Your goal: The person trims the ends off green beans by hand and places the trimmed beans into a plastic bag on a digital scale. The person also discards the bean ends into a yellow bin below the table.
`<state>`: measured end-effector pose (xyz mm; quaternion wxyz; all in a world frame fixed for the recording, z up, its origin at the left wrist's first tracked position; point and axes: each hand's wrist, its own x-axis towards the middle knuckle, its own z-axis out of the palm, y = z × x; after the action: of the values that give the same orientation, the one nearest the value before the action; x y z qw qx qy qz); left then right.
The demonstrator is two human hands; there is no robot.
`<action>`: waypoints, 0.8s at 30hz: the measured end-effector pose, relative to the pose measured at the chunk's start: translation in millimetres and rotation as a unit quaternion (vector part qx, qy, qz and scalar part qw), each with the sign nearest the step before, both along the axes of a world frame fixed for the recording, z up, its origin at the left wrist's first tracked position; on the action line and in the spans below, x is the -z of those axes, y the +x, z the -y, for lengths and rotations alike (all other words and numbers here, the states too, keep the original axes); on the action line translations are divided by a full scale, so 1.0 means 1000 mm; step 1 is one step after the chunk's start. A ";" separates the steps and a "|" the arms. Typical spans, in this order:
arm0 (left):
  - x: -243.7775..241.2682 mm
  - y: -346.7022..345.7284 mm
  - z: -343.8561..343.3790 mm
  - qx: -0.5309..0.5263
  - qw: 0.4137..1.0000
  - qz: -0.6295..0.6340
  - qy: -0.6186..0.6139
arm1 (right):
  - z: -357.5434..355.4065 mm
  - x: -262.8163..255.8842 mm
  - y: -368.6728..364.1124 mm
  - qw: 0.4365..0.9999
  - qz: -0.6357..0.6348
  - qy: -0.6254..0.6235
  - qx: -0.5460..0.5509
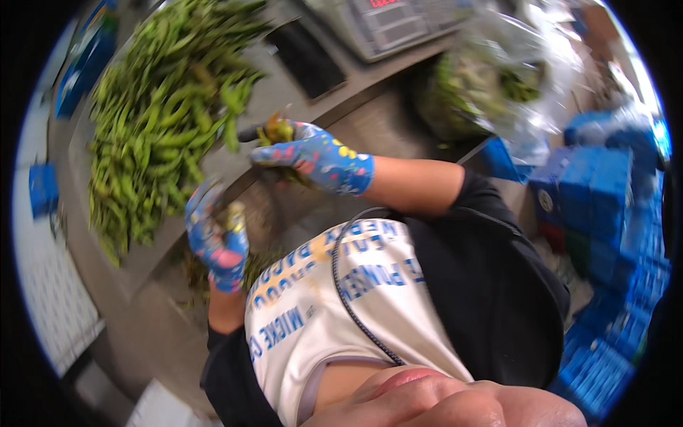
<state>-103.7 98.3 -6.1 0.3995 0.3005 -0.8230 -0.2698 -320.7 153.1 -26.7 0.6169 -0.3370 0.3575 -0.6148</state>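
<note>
Green chili peppers lie in a broad heap on the grey table. My right hand, in a blue patterned glove, is closed around a few yellowish and brownish peppers near the table's edge, to the right of the heap. Close to the heap's lower right side is my left hand, gloved alike, its fingers curled but apart from the thumb; I see nothing held in it. Motion blurs both hands somewhat.
A dark phone-like slab lies beside the heap, near a digital scale. Clear plastic bags with green produce stand at the right. Blue crates are stacked farther right. Stems or plant scraps lie below the table edge.
</note>
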 end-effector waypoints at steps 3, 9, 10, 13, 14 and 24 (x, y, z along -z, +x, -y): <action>-0.003 0.001 -0.001 -0.005 0.998 -0.046 0.030 | -0.031 -0.090 -0.033 0.986 -0.042 -0.079 0.143; -0.006 -0.002 -0.007 0.015 0.999 -0.027 0.034 | -0.162 -0.192 -0.177 0.498 -0.382 -0.241 0.740; -0.009 -0.004 -0.008 0.017 1.000 -0.012 0.009 | -0.176 -0.198 -0.202 0.460 -0.360 -0.217 0.782; -0.006 -0.003 -0.016 0.022 0.988 -0.108 0.109 | -0.224 -0.145 -0.311 0.671 -0.408 -0.084 0.614; -0.011 -0.005 -0.014 0.006 0.999 -0.032 0.017 | -0.239 -0.122 -0.335 0.732 -0.416 -0.045 0.538; -0.015 0.002 -0.009 -0.010 0.998 -0.066 -0.021 | -0.107 -0.116 -0.140 0.668 -0.523 -0.319 0.423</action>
<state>-102.1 107.1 8.7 0.4617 0.2819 -0.7972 -0.2678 -460.3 260.3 88.8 -0.1425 -0.5921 0.5077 -0.6094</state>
